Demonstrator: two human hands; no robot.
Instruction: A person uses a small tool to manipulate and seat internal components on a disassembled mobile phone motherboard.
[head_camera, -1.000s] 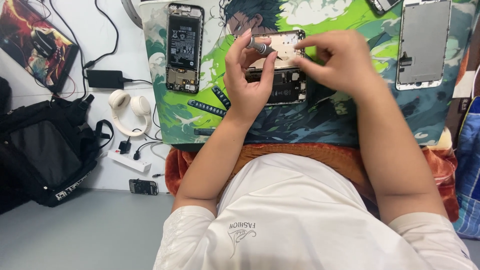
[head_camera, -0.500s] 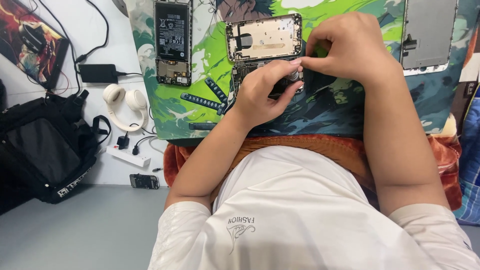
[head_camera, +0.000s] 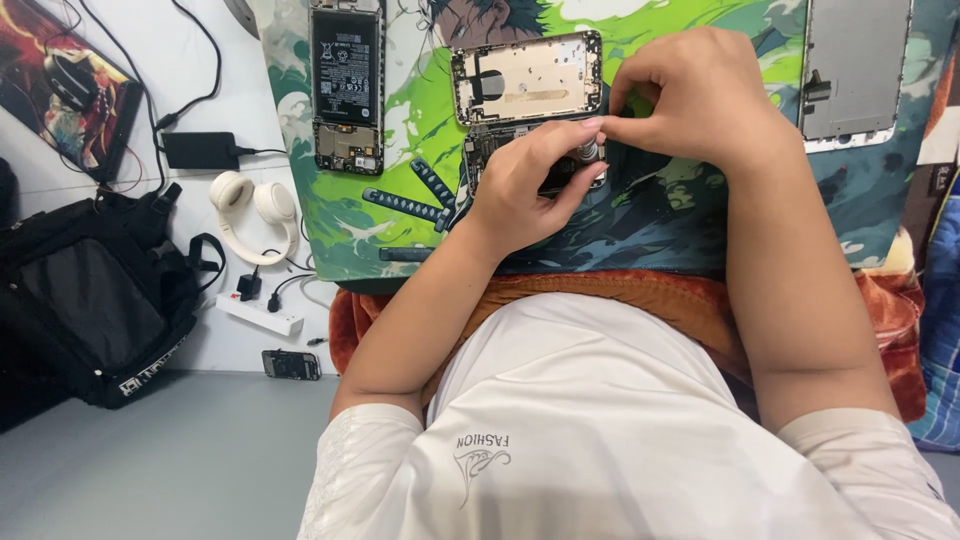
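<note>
Single head cam, steep look down from above, close on mat (head_camera: 640, 230), lap and floor (head_camera: 150, 460) at left.

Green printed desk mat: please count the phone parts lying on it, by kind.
Opened phones with the black battery showing: 1
Gold-coloured phone back housings: 1
Silver screen panels lying face down: 1
Dark phone boards under the left hand and right hand: 1
Total: 4

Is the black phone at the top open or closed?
Open. The long black phone lies on the green mat with its back off, battery and circuit parts showing.
</note>
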